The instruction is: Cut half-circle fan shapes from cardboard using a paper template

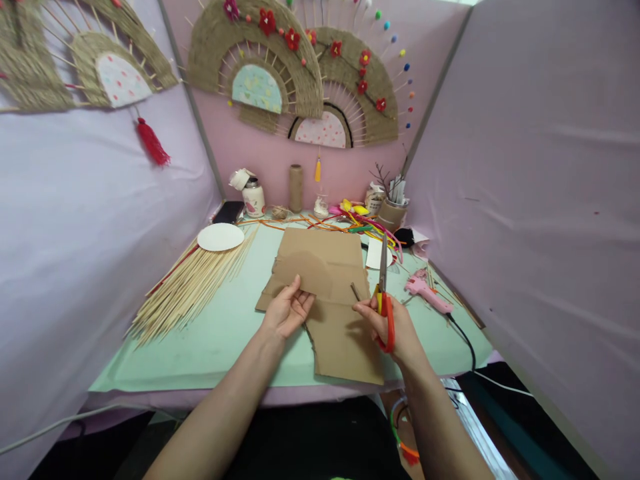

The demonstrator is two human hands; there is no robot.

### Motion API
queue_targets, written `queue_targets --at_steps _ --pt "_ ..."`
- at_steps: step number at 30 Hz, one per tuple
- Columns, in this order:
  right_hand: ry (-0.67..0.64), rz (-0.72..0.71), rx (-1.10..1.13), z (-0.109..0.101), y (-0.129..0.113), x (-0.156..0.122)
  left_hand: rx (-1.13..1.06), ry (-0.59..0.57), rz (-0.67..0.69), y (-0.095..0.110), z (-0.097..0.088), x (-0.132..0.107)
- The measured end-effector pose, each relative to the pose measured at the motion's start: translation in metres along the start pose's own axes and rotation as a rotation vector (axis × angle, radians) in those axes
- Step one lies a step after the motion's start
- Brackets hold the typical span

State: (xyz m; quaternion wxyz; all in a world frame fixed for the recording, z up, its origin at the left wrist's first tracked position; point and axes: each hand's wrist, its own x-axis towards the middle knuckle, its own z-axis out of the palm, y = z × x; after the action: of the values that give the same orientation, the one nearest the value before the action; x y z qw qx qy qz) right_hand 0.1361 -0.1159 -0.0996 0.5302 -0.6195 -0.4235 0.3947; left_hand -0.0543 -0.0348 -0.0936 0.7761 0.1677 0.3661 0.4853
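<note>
Between the thumb and fingers of my left hand (287,310) is a half-round cardboard piece (306,270), its curved edge facing away from me. My right hand (400,328) grips a pair of scissors (387,313) with red and yellow handles, blades pointing up and away. A small dark strip (355,291), perhaps a cardboard scrap, sticks out from the fingertips of that hand. Under both hands lies a large cardboard sheet (347,343) with ragged edges, flat on the pale green tabletop (210,363).
Thin wooden sticks (185,293) fan out at left, with a white oval (221,237) on their far end. A pink glue gun (427,293) and its cord lie at right. Coloured pipe cleaners (370,223), a jar (253,198) and a cardboard tube (296,189) line the back.
</note>
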Motion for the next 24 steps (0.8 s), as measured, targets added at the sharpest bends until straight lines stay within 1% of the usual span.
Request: queue_targets --at_steps 3,5,7,8,10,12,14,16,18,20,22,24 --pt "0.035 -0.014 -0.087 -0.011 0.002 -0.001 0.047 0.019 0.065 0.015 -0.009 -0.003" --pt "0.063 -0.005 -0.172 -0.022 0.005 -0.002 0.095 0.039 0.126 0.035 -0.023 -0.009" --pt "0.101 0.004 -0.277 -0.035 0.008 -0.001 0.162 0.07 0.174 0.058 -0.044 -0.017" --pt "0.124 -0.001 -0.34 -0.04 0.009 0.0 0.209 0.103 0.209 0.069 -0.056 -0.02" --pt "0.155 -0.027 -0.474 -0.047 0.011 0.002 0.439 0.207 0.311 0.088 -0.081 -0.026" --pt "0.16 -0.052 -0.593 -0.045 0.011 0.005 0.574 0.299 0.361 0.101 -0.102 -0.027" --pt "0.146 -0.055 -0.718 -0.037 0.011 0.009 0.639 0.362 0.401 0.105 -0.116 -0.024" --pt "0.139 -0.049 -0.868 -0.025 0.011 0.013 0.649 0.395 0.448 0.104 -0.124 -0.019" --pt "0.138 -0.051 -1.001 -0.014 0.012 0.016 0.631 0.397 0.496 0.101 -0.128 -0.015" --pt "0.141 -0.062 -1.077 -0.008 0.014 0.018 0.615 0.381 0.531 0.099 -0.129 -0.014" --pt "0.136 -0.084 -1.119 -0.007 0.016 0.02 0.607 0.367 0.55 0.097 -0.129 -0.014" --pt "0.121 -0.11 -1.139 -0.01 0.013 0.019 0.595 0.369 0.572 0.096 -0.128 -0.016"
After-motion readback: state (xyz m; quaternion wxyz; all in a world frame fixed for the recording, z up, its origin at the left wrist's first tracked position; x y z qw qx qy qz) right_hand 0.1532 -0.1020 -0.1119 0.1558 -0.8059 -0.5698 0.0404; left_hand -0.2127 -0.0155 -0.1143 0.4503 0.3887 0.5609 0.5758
